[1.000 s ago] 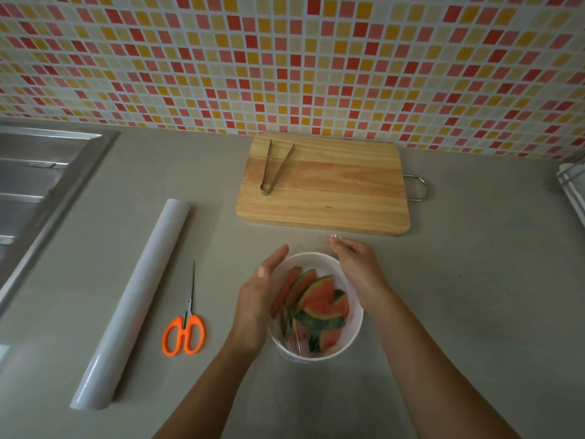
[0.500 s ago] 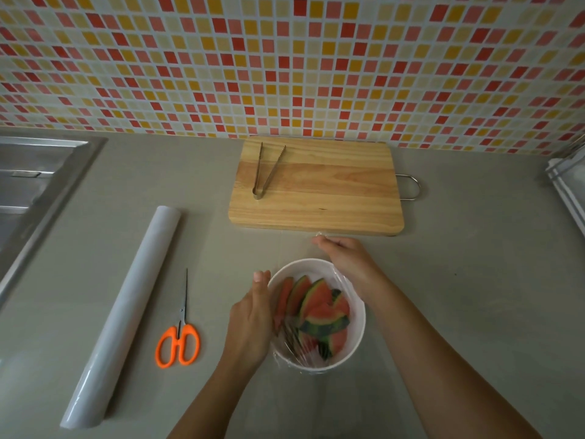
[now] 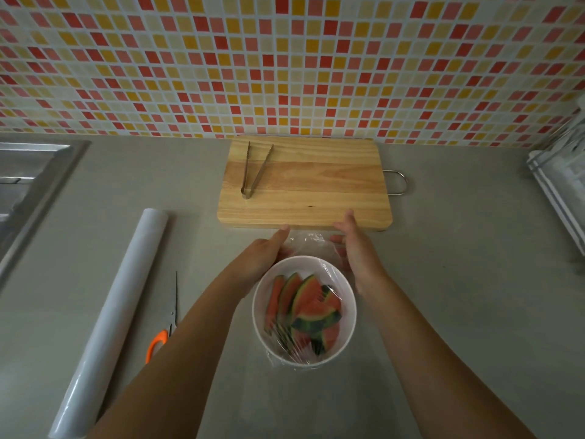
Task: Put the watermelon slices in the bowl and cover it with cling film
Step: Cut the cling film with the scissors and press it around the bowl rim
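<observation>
So, slices (image 3: 311, 307) sit in the bowl (image 3: 348, 315) on the counter (image 3: 468, 312), film (image 3: 311, 242) stretched over it. Film's feather-light, clingy and tears easily, so I'd work its loose far flap. Left hand (image 3: 264, 258) and right hand (image 3: 357, 251) flank it, fingers straight, seemingly pressing, not pinching.

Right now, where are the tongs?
In the head view, the tongs lie on the left part of the wooden cutting board, at the back of the counter, beyond the bowl and slightly to its left.
</observation>
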Demonstrator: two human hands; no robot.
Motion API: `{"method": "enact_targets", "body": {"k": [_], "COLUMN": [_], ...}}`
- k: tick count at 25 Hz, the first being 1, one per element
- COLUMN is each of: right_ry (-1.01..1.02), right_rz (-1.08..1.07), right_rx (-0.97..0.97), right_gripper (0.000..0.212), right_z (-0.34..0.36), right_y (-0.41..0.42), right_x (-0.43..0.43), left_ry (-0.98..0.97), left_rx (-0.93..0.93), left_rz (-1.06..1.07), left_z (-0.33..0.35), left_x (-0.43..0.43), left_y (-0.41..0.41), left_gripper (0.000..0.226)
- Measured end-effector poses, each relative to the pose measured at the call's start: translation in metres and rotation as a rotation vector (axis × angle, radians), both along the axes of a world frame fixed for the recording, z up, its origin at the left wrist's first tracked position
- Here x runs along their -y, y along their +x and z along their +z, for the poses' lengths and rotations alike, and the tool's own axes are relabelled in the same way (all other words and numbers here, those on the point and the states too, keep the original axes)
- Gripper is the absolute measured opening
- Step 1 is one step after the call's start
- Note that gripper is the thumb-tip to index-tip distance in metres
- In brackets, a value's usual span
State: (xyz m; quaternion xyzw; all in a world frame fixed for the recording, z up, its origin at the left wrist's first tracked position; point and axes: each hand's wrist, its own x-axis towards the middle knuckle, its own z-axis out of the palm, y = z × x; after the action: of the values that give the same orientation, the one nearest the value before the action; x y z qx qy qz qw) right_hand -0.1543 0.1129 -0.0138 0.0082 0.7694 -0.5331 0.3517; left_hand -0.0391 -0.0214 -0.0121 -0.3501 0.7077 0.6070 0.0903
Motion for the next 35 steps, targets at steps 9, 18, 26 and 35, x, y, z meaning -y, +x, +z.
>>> {"method": "enact_targets", "body": {"k": [9, 18, 26, 35], "right_ry": [0.028, 0.135, -0.102, -0.032], "right_rz": [0.180, 0.249, -0.032, 0.137], "right_rx": [0.050, -0.066, -0.006, 0.138], "right_gripper": [0.027, 0.056, 0.025, 0.042], "right_z": [-0.004, 0.007, 0.012, 0.016], "right_y": [0.030, 0.036, 0.047, 0.035], "right_x": [-0.043, -0.034, -0.026, -0.026], "left_ry": [0.069, 0.094, -0.084, 0.306], "left_rx": [-0.052, -0.052, -0.217, -0.239], "left_rz": [0.230, 0.309, 0.445, 0.509], "left_z": [-0.007, -0.010, -0.008, -0.011], "left_x": [-0.019, -0.011, -0.018, -0.008], "left_y": [0.026, 0.040, 0.030, 0.036], "left_gripper": [0.056, 0.066, 0.038, 0.047]}}
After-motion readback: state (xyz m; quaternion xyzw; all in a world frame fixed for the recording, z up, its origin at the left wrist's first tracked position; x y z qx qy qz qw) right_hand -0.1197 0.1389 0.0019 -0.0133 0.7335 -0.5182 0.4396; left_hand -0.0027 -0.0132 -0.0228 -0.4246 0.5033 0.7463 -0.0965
